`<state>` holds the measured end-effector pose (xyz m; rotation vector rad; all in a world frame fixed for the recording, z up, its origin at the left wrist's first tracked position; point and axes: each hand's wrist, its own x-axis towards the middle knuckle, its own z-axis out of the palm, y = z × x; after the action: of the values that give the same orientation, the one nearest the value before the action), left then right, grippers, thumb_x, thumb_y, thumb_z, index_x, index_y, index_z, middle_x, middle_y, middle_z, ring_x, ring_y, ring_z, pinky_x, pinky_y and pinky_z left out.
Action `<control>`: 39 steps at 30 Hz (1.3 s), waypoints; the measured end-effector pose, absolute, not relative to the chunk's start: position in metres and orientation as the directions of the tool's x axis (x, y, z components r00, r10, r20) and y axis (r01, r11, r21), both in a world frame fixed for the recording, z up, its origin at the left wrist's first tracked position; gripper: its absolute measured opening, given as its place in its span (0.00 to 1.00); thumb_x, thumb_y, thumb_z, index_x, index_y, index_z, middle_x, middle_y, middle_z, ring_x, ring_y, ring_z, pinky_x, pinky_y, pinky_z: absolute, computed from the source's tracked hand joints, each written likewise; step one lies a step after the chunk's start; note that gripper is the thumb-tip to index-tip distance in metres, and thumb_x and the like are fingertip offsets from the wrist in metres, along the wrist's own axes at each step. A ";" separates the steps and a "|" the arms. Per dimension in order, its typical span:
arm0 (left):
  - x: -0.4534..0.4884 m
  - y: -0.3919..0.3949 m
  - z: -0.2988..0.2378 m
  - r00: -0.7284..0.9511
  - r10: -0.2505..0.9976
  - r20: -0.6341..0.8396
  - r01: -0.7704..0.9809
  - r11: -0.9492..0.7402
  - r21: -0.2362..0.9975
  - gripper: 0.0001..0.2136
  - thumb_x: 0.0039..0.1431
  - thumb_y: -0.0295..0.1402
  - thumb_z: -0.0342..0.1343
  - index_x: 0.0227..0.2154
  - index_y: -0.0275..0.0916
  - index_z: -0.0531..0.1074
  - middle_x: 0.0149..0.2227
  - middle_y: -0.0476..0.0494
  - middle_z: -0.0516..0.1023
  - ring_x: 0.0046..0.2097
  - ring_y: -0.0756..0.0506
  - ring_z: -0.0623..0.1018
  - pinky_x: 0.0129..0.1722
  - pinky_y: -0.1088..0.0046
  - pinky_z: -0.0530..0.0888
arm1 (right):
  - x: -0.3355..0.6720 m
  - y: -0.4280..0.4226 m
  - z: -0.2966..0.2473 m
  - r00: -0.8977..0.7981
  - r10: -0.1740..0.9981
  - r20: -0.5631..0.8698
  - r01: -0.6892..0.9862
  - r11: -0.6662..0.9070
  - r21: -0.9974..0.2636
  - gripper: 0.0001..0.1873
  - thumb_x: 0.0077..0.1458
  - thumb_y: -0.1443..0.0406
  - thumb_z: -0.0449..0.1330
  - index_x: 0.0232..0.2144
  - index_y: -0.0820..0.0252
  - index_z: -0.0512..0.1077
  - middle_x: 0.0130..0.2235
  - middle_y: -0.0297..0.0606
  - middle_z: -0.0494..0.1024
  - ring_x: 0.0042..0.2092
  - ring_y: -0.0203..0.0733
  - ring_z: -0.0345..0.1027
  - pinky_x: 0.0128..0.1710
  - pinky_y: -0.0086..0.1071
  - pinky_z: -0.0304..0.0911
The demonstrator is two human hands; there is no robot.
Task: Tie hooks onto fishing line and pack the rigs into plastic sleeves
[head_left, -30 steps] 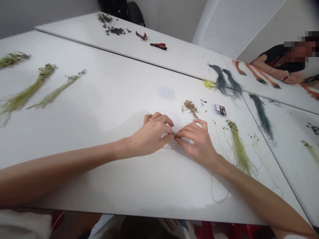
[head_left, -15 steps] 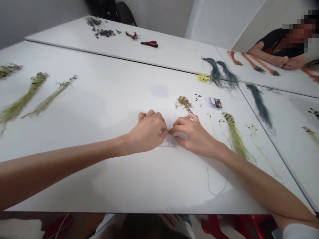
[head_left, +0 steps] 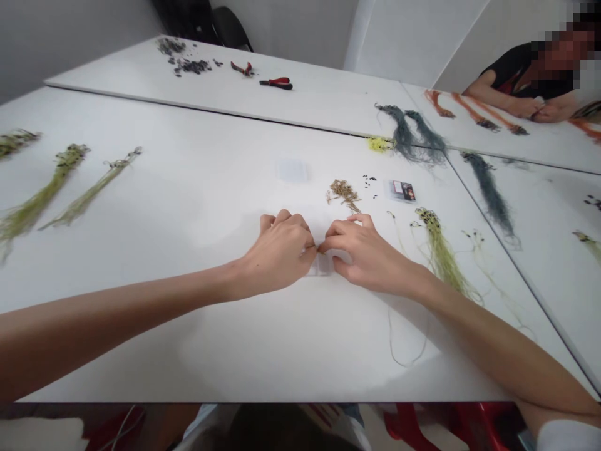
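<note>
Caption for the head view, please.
Left hand and right hand pinch a tiny piece at the white table, near a brown pile.

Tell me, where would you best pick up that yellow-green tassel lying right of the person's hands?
Take the yellow-green tassel at its dark, bunched far end, pinching from above. There the strands look gathered together; toward the near end they fan out loose on the table, so a grip there would likely catch only a few. The right hand lies nearest.

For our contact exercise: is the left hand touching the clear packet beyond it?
Apart: head view shows bare table between left hand and clear packet.
</note>
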<state>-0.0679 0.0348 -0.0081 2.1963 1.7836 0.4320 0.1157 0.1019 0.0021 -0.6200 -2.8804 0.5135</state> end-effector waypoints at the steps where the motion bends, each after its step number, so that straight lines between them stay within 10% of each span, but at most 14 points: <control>1: -0.068 0.035 -0.008 0.193 0.980 0.057 0.897 -0.200 0.395 0.13 0.60 0.32 0.48 0.25 0.40 0.76 0.35 0.42 0.74 0.41 0.40 0.67 0.44 0.55 0.60 | 0.116 0.102 0.002 -0.901 0.426 0.076 0.374 0.855 -0.358 0.15 0.52 0.76 0.52 0.36 0.59 0.75 0.36 0.38 0.72 0.41 0.40 0.67 0.56 0.45 0.42; 39: -0.074 0.036 -0.003 0.184 0.973 0.140 0.936 -0.217 0.278 0.14 0.56 0.33 0.53 0.17 0.37 0.73 0.32 0.41 0.75 0.40 0.40 0.69 0.46 0.52 0.55 | 0.098 0.088 -0.039 -0.764 0.517 0.387 0.458 0.856 -0.240 0.13 0.57 0.72 0.52 0.24 0.62 0.73 0.27 0.34 0.73 0.31 0.37 0.62 0.45 0.38 0.48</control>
<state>-0.0739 0.0363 -0.0032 2.3142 1.8783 0.4337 0.0982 0.0885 -0.0395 -0.7177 -2.5843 0.1819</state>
